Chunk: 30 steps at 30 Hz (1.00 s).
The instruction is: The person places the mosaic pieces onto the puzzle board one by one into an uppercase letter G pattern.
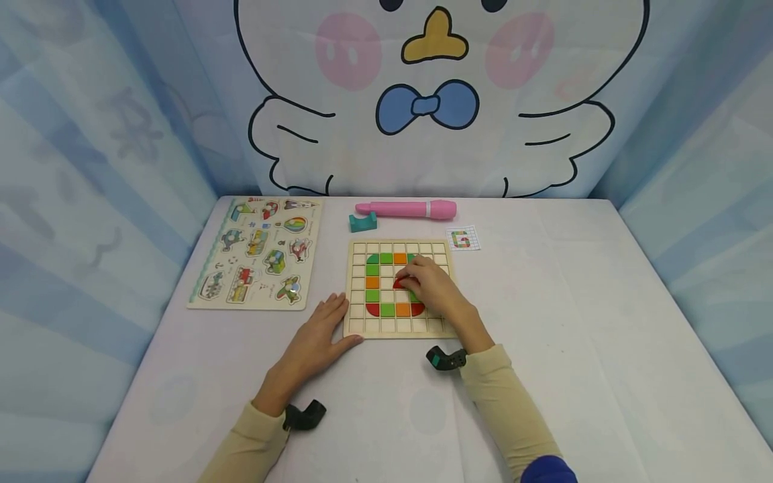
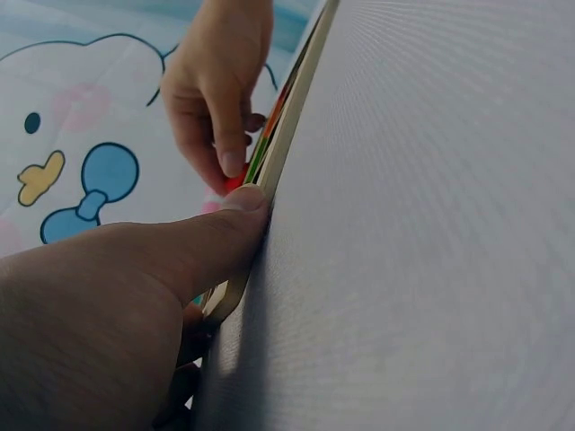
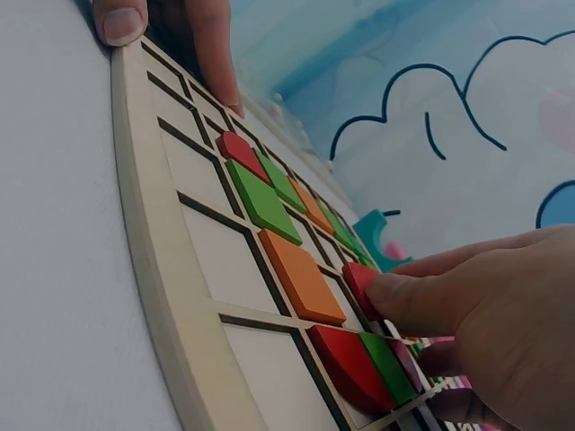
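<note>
A wooden grid board (image 1: pixel 398 336) lies at the middle of the table. Green, orange and red tiles sit in its cells, roughly in a ring; an orange tile (image 3: pixel 301 277) and a red rounded tile (image 3: pixel 349 364) show close up in the right wrist view. My right hand (image 1: pixel 436 290) pinches a red tile (image 3: pixel 358 285) between thumb and fingers over the ring's inner right side, and covers some tiles in the head view. My left hand (image 1: pixel 315 341) rests at the board's near left corner, fingers along the left side, thumb (image 2: pixel 241 199) against the front edge.
Left of the board lies a picture puzzle board (image 1: pixel 266 255). Behind the grid are a pink pen-shaped object (image 1: pixel 404 209) and a teal curved piece (image 1: pixel 363 223). A small pattern card (image 1: pixel 464 238) lies at the back right. A cartoon-printed curtain (image 1: pixel 423 154) borders the table's back edge.
</note>
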Available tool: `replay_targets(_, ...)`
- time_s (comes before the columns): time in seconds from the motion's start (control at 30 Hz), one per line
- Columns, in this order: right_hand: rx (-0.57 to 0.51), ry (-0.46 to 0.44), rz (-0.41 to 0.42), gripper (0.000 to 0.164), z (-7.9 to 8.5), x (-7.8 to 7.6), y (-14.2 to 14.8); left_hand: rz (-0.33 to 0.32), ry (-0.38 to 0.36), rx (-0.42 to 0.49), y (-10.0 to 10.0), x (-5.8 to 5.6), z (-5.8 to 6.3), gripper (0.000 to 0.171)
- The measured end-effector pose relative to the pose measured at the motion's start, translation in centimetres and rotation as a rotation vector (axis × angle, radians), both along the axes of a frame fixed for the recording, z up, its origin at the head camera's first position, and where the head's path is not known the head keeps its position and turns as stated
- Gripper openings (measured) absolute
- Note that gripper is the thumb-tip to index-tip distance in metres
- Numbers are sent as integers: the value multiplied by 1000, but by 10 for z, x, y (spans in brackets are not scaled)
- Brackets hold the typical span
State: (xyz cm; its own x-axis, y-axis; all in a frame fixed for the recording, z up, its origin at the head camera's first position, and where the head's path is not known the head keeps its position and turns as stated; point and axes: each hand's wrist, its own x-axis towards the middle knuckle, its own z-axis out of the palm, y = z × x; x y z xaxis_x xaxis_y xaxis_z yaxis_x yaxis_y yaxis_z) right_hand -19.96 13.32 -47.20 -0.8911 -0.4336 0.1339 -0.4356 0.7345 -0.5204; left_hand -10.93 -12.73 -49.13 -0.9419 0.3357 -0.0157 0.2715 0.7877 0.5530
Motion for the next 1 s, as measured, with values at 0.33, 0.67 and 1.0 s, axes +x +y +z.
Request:
replay_targets(0.33,37,19,20,24,-5,-1,-2,2,0,-2,0,0,-1,82)
replay_targets(0.67,81,38,28,19,-3,-1,0,10,-4,-6,1,1,0,82)
replay_targets(1.0,103,59,35,19,-4,-3,1,12,-3,-10,1,1,1,82)
